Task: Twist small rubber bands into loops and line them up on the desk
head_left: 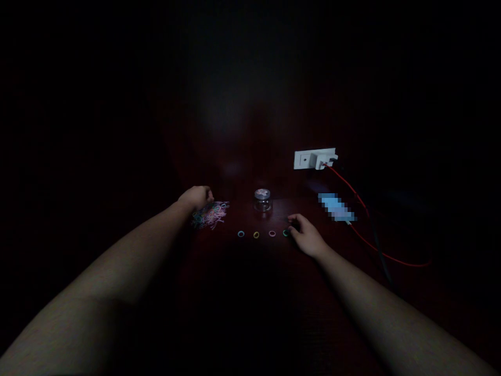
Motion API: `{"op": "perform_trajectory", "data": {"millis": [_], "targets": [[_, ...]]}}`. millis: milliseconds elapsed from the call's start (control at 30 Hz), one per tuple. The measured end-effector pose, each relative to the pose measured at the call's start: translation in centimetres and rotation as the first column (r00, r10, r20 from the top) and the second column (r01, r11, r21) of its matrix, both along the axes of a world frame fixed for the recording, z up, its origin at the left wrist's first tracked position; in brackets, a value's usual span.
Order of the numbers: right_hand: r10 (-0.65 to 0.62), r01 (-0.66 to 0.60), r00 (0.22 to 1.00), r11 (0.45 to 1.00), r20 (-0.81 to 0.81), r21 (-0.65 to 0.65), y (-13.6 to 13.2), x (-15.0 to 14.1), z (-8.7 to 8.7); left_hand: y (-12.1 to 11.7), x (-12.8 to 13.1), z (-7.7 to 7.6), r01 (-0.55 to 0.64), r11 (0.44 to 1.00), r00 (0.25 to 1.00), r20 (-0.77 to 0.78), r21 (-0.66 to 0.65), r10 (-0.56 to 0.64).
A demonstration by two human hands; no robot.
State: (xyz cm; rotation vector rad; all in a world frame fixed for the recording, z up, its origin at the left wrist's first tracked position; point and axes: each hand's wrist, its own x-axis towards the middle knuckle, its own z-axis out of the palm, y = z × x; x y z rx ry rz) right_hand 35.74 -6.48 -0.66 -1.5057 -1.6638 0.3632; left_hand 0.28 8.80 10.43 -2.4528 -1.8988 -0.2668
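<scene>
My left hand [199, 198] is over the back edge of a loose pile of thin pink, white and teal bands [213, 215]. Its fingers curl downward, and whatever they pinch is too dark and small to make out. In front of me, small ring-shaped bands lie in a row: a blue band [241, 234], a yellow band [256, 235], a pink band [272, 234] and a green band [285, 233]. My right hand [307, 235] rests at the row's right end, thumb beside the green band, fingers apart. Nothing shows between those fingers.
A lidded clear jar [262, 200] stands behind the row on the dark reddish table [242, 282]. To the right lies a pixelated phone [336, 207] on a red cable [368, 244]. The cable runs to a charger [319, 161] in the wall socket [303, 160]. The surroundings are very dark.
</scene>
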Motion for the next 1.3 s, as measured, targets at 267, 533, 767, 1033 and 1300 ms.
{"op": "perform_trajectory", "data": {"millis": [267,533,767,1033,1300], "targets": [[-0.003,0.003,1.0,1.0,0.011,0.004,-0.2,-0.2,0.2,-0.2,0.2,0.2,-0.01,0.998,1.0,0.03,0.063,0.008],[-0.007,0.007,1.0,1.0,0.021,0.012,-0.2,-0.1,0.3,-0.1,0.1,-0.1,-0.092,0.994,0.979,0.19,0.066,0.078],[-0.009,0.009,1.0,1.0,0.026,0.021,0.0,-0.2,0.3,-5.0,4.0,-2.5,0.079,0.993,0.655,0.755,-0.082,0.011],[0.136,-0.14,0.99,0.972,0.036,0.191,-3.2,-2.1,2.9,-16.4,13.9,-7.0,0.325,0.924,0.247,0.961,-0.203,0.124],[0.355,-0.36,0.929,0.932,-0.108,-0.032,-7.4,-4.8,4.4,-19.3,14.1,-8.8,0.435,0.9,0.317,0.939,-0.019,-0.133]]}}
